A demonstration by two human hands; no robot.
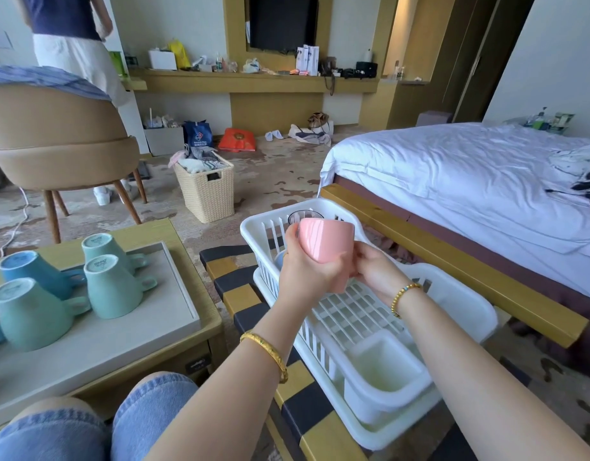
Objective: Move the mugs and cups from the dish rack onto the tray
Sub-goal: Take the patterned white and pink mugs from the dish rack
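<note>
**Pink Cup in Transfer: Two-Hand Hold Above the Dish Rack**

Head view. You hold the pink cup [326, 239] at the centre of the frame, lifted clear above the white dish rack [353, 314]. Your left hand [307, 271] wraps its fingers round the cup's lower left side. Your right hand [375, 272] has its fingers clamped on the lower right side. The cup is tilted, base toward the upper part of the frame. Judged from this, the double hold serves to steady or re-grip the cup before it travels left.

Behind the cup, at the far end of the rack, a dark glass [305, 216] stands in the slotted section. A pale blue item just below your left hand is mostly hidden; what it is cannot be told. The rack sits on a yellow-and-black bench [240, 294], just beside the bed frame [453, 261] on the right of the frame.

The tray [174, 294] lies on the tabletop [187, 347] at lower left. Four mugs are visible on it: a blue mug [34, 271] and three green mugs [112, 287] stand upside down with handles pointing right, probably to drain. Bare tray surface remains along the near and right edges; that looks the likely landing place for the pink cup.
</note>
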